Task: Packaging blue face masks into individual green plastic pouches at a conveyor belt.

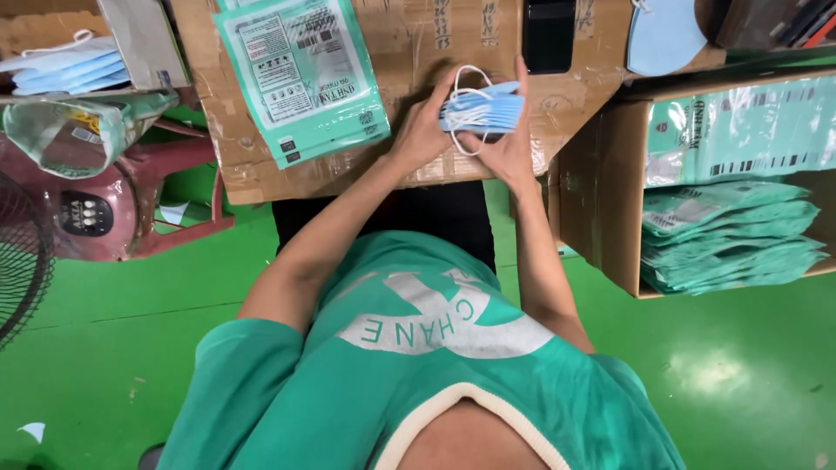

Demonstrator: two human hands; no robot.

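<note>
A small stack of light blue face masks (492, 111) with white ear loops is held between both my hands over a brown cardboard work surface (409, 43). My left hand (422, 132) grips the stack's left side. From below and to the right, my right hand (512, 150) cups the stack, fingers reaching up along its edge. A pile of flat green and white printed pouches (300, 74) lies on the cardboard just left of my hands.
An open cardboard box (610, 200) on the right holds stacked green pouches (731, 239). More blue masks (61, 68) lie at top left, another mask (662, 35) at top right. A red stool (165, 187) and a fan (17, 261) stand left on the green floor.
</note>
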